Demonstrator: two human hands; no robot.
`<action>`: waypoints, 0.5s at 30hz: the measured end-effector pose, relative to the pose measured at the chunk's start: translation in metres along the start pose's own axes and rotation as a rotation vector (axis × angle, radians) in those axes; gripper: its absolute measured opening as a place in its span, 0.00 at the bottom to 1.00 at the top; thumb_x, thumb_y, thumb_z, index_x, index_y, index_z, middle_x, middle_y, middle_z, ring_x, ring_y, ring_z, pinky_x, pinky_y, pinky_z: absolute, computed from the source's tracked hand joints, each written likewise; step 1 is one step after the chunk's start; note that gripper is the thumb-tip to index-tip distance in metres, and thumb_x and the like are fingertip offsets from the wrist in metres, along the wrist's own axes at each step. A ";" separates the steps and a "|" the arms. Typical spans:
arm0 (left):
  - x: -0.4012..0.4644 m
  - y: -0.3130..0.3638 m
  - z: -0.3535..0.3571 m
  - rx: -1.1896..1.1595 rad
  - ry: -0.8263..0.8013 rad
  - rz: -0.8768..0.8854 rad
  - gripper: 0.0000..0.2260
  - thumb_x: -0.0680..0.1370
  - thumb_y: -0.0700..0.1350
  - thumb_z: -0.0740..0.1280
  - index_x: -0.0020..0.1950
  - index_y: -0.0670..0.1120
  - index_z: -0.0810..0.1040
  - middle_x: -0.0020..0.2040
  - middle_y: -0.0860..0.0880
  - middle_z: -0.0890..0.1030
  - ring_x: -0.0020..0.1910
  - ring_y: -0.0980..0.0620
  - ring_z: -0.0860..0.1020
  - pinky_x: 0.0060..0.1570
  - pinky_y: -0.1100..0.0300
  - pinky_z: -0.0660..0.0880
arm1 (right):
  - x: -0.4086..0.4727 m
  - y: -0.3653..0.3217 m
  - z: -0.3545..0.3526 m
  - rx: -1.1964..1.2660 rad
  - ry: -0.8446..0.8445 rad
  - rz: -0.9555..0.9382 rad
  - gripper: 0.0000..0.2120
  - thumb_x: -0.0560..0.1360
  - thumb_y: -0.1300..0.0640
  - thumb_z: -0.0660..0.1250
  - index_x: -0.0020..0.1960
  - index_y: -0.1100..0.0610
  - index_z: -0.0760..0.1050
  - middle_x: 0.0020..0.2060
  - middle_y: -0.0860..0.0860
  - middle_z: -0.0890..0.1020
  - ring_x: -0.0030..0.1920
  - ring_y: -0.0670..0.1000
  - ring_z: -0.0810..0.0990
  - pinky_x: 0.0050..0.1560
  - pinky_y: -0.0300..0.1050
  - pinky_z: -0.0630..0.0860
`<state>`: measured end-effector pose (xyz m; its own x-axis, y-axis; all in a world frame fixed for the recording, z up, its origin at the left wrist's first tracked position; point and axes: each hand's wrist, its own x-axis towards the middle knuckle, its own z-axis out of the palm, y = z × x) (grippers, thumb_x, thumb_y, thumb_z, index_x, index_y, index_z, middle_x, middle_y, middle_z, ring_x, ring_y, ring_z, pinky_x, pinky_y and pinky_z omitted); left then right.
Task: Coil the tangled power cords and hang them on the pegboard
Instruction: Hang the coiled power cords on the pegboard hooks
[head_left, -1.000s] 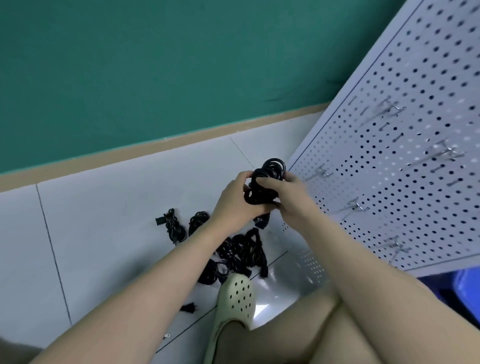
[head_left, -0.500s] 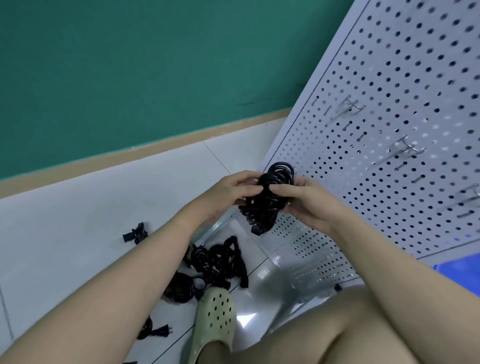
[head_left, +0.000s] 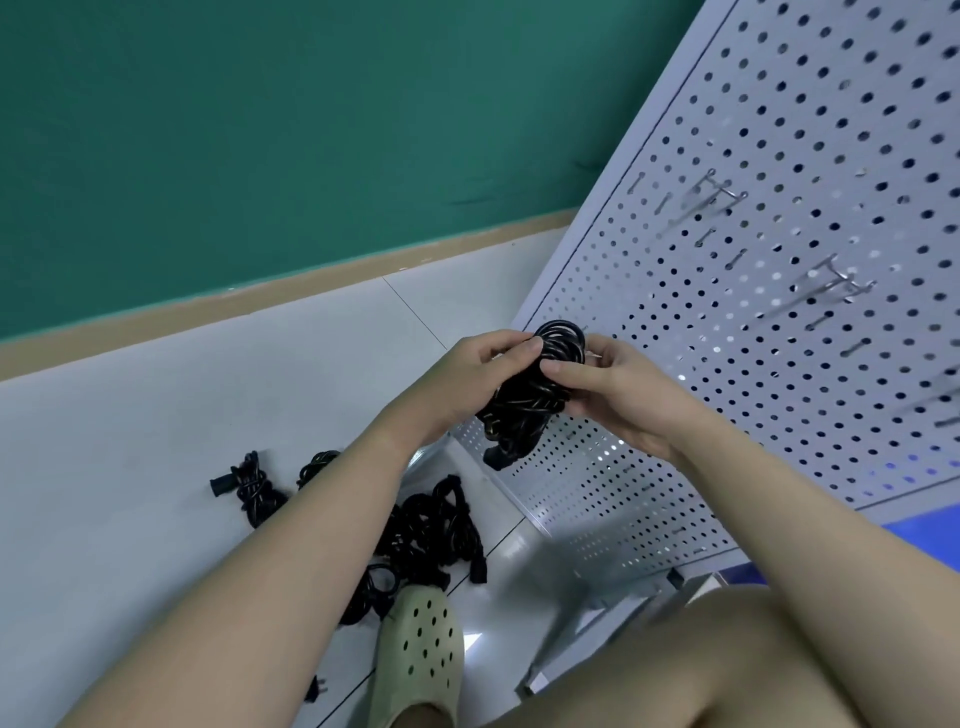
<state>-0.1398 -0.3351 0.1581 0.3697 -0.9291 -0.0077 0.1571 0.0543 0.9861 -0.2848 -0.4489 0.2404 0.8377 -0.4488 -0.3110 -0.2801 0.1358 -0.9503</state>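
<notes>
Both hands hold one bundle of coiled black power cord (head_left: 535, 392) in the air, close in front of the lower corner of the white perforated metal pegboard (head_left: 779, 156). The left hand (head_left: 467, 379) has its fingers curled around the left side of the bundle, and the right hand (head_left: 613, 395) pinches the right side with thumb and fingers bent over the loops. A black plug end (head_left: 500, 457) hangs free below the coil. I think the risk is that the loops spring apart if one hand lets go too early, because nothing visible ties them together; the hanging plug could also catch on a thin metal hook (head_left: 719, 195) when the coil is lifted to it. The hooks look short, so a thick bundle may slip off. On the glossy pale grey tiled floor (head_left: 156, 441) lies a pile of more black cords (head_left: 426, 535), not yet hung, near a cream perforated clog (head_left: 418, 654). Behind is a green wall (head_left: 260, 130) with a tan baseboard (head_left: 260, 296).
</notes>
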 end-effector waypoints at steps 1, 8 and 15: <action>0.001 -0.001 0.002 -0.006 -0.002 0.000 0.17 0.83 0.57 0.66 0.67 0.51 0.81 0.59 0.52 0.86 0.59 0.54 0.84 0.67 0.50 0.77 | 0.000 -0.001 -0.001 0.008 0.021 0.004 0.13 0.78 0.69 0.68 0.62 0.66 0.75 0.48 0.58 0.87 0.50 0.56 0.87 0.46 0.44 0.83; 0.008 -0.013 0.010 -0.067 -0.027 0.006 0.15 0.84 0.53 0.64 0.67 0.50 0.81 0.59 0.51 0.86 0.59 0.53 0.84 0.67 0.50 0.77 | 0.001 0.003 -0.005 -0.017 0.045 0.039 0.18 0.77 0.68 0.69 0.66 0.69 0.74 0.50 0.58 0.86 0.53 0.56 0.87 0.50 0.46 0.83; 0.023 -0.022 0.014 -0.093 -0.069 0.009 0.17 0.85 0.56 0.63 0.70 0.52 0.79 0.62 0.52 0.85 0.62 0.53 0.82 0.69 0.48 0.75 | 0.004 0.005 -0.007 -0.015 0.215 0.019 0.19 0.77 0.69 0.70 0.66 0.66 0.72 0.47 0.57 0.87 0.49 0.55 0.88 0.45 0.44 0.83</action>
<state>-0.1479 -0.3629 0.1384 0.3084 -0.9511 0.0151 0.2397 0.0931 0.9664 -0.2863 -0.4560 0.2345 0.7137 -0.6243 -0.3177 -0.3030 0.1338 -0.9436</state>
